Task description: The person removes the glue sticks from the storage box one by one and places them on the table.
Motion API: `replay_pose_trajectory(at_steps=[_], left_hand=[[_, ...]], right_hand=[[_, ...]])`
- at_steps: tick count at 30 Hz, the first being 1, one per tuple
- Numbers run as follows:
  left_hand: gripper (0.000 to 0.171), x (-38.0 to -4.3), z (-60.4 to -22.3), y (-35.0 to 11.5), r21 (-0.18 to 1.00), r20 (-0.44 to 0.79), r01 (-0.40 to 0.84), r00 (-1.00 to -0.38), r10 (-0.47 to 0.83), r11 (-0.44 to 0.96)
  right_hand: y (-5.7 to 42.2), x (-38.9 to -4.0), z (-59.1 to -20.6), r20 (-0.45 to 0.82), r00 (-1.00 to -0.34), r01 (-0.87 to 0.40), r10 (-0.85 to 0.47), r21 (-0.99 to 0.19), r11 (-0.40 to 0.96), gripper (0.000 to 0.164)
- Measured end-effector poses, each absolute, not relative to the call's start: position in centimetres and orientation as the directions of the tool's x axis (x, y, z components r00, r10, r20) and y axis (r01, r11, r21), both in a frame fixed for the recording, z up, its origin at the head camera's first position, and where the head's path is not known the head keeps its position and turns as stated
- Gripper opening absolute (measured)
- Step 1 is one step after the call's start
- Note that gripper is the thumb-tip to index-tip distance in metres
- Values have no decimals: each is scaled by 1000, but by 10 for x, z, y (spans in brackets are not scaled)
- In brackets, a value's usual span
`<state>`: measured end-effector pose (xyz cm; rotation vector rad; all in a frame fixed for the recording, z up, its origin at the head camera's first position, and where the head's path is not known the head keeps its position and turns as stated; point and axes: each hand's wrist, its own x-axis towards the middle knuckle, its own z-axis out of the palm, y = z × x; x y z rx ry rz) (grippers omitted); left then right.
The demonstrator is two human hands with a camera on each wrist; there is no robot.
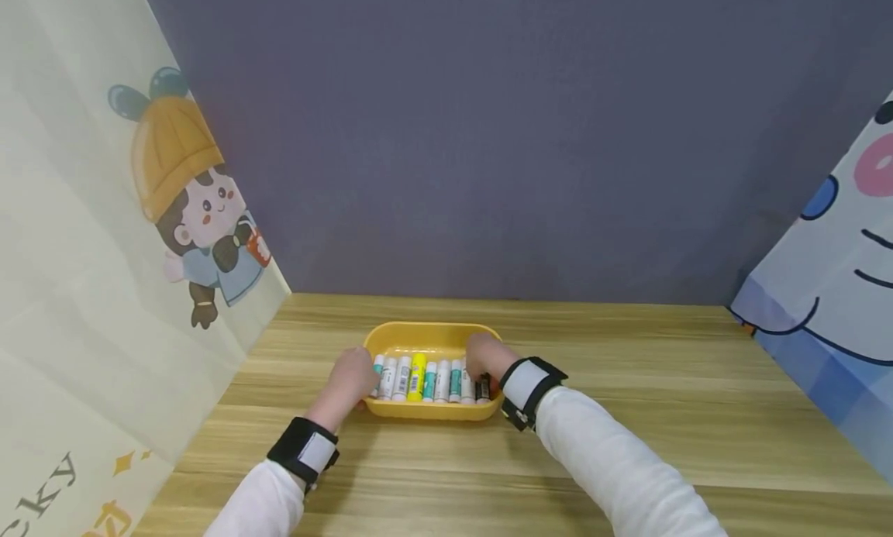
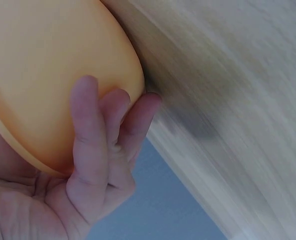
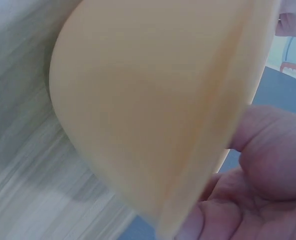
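Observation:
A yellow plastic basket [image 1: 432, 411] stands on the wooden table, holding a row of several lip balm sticks. Most of these are white or teal, and a bright yellow lip balm stick [image 1: 417, 378] is among them. My left hand [image 1: 354, 373] grips the basket's left end; the left wrist view shows its fingers [image 2: 87, 140] against the outer wall. My right hand [image 1: 484, 356] reaches over the right rim, its digits around a black lip balm stick [image 1: 483, 390] at the row's end. In the right wrist view the rim hides the fingertips.
The wooden table [image 1: 628, 413] extends on both sides of the basket. A dark grey panel [image 1: 488, 134] closes off the back. Printed cloth sheets stand to the left [image 1: 70, 250] and right [image 1: 823, 281].

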<state>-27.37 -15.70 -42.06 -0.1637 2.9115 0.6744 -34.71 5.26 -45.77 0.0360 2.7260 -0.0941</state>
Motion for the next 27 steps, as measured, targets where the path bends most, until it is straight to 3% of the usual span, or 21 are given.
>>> replay_pose_trajectory(at_steps=[3,7,14,27], left_hand=[[25,-274,-421,-157,433,-166,-141,-983,-75,890],[28,-274,-422,-156,433,-165,-143,-983,-77,890],[28,-274,-420,-156,420,-170,-150,-982,-85,895],[14,-280,-407,-166,386,-245,-106,-969,-9,916]], right_hand=[[53,-352,-466,-391,-920,36,15,-47,998,9],[51,-331,-436,-404,-915,26,-2,-64,998,9],[54,-295,-396,-325,-936,-132,-137,-37,991,12],[57,-293,-393,-320,-942,-49,-100,-165,985,16]])
